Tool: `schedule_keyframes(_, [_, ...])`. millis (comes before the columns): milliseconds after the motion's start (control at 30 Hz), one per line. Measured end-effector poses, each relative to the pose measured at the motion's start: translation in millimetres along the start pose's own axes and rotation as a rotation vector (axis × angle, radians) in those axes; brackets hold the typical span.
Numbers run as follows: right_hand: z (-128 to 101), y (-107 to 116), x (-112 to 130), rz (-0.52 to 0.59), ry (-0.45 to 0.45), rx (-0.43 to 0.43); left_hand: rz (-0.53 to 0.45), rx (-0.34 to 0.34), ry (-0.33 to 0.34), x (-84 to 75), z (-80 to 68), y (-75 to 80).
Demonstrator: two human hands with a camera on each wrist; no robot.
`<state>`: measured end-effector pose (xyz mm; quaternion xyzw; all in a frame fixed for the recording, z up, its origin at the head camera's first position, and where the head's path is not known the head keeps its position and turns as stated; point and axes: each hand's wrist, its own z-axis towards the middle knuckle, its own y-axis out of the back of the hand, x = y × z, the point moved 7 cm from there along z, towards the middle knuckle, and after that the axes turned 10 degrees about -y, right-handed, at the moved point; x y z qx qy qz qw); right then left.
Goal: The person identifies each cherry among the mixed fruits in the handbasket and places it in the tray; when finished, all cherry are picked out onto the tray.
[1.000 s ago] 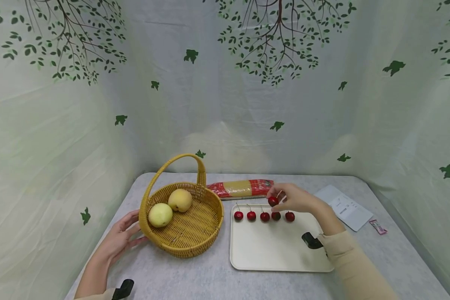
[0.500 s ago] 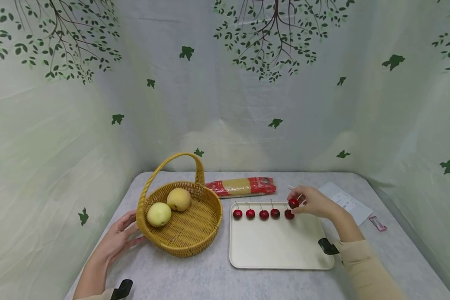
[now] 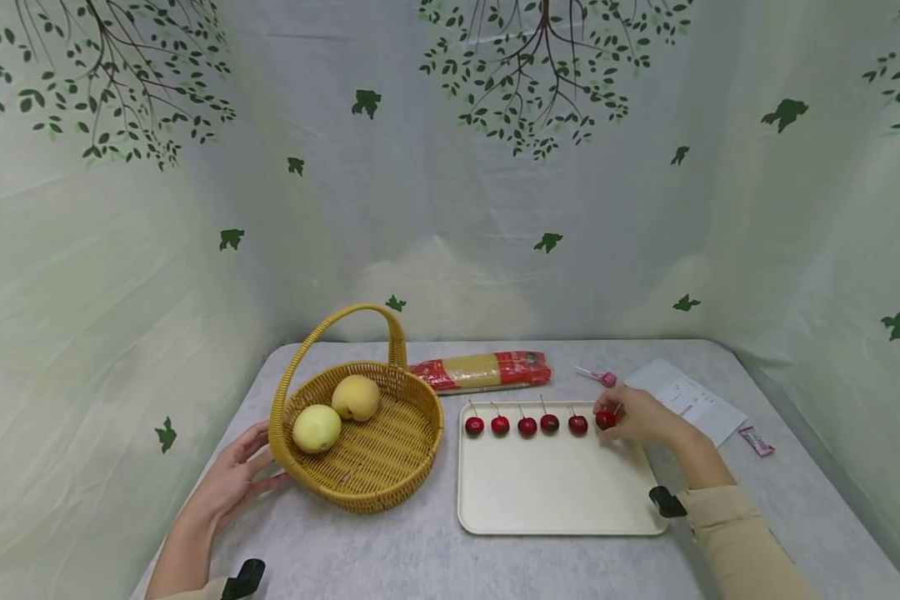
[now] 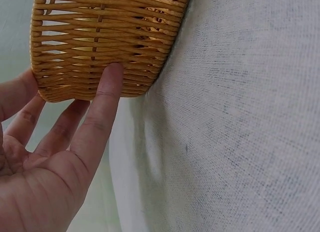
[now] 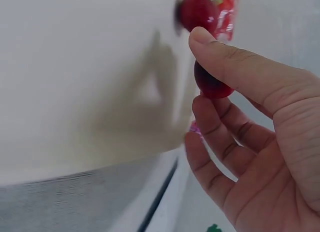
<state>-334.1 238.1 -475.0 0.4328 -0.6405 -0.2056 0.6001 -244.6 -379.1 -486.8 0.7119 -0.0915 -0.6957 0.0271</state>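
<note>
My right hand [image 3: 641, 417] pinches a dark red cherry [image 3: 606, 419] between thumb and fingers, low over the top right of a cream tray [image 3: 547, 508]. In the right wrist view the held cherry [image 5: 212, 84] is partly covered by the thumb. To its left, several cherries with stems, one of them a cherry [image 3: 577, 425] nearest the hand, form a row along the tray's far side. My left hand [image 3: 232, 479] rests its spread fingers against the outside of a wicker basket [image 3: 412, 487]; a fingertip [image 4: 114, 72] touches the weave in the left wrist view.
Inside the basket lie a pale green round fruit [image 3: 317, 428] and a yellow round fruit [image 3: 356, 397]. Behind the tray are a red and yellow packet [image 3: 480, 372] and a pink lollipop [image 3: 606, 379]. A white sheet [image 3: 686, 400] and small pink wrapped piece [image 3: 756, 442] lie right.
My right hand has carried the cherry rightward along the row and lowered it toward the tray's top right. The lollipop has come into view behind it. The left hand stays at the basket.
</note>
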Motion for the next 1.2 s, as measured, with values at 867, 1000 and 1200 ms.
schedule_keyframes(867, [8, -18, -6, -0.04, 0.001, 0.013, 0.043, -0.026, -0.034, -4.9, -7.2, 4.4])
schedule_keyframes(1000, [5, -14, -4, -0.036, -0.023, 0.008, 0.173, -0.055, -0.108, -29.9, -14.9, 8.2])
schedule_keyframes(1200, [-8, 1, 12, -0.057, -0.01, -0.044, 0.626, -0.248, -0.299, -116.3, -44.9, 10.3])
